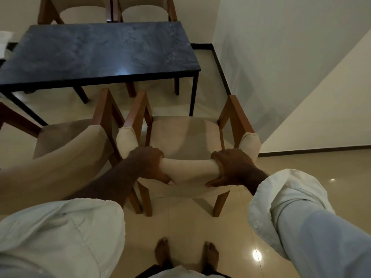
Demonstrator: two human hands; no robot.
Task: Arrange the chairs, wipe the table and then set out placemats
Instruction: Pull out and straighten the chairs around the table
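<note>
One dark table (96,55) fills the upper view, with two far chairs (84,13) tucked behind it. On the near side, the left chair (66,141) stands just beside the right chair (184,135), which sits back from the table edge. The left hand (149,163) and right hand (233,167) each grip its padded backrest. Chair arranging looks to be in hand; the next move probably calls for a straight push inward.
</note>
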